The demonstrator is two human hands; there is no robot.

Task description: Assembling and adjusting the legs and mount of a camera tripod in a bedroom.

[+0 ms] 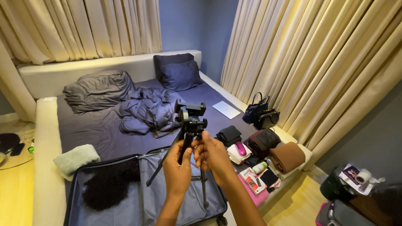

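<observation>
Lying in suitcase [75, 188]: dark wig [109, 183]

Warm, dim indoor light, yellowish cast on long cream pleated curtains [318, 62] and pale wooden floor [16, 188]. Blue-grey wall [192, 25] in cool shade. Dark open fabric suitcase [159, 188] murky, soft shadow under black folding tripod [190, 125]. No glare. Focus fairly sharp at centre; slight softness on both hands. Wide-angle lens bends curtain folds outward at edges; lower right corner dark, blurred.
</observation>
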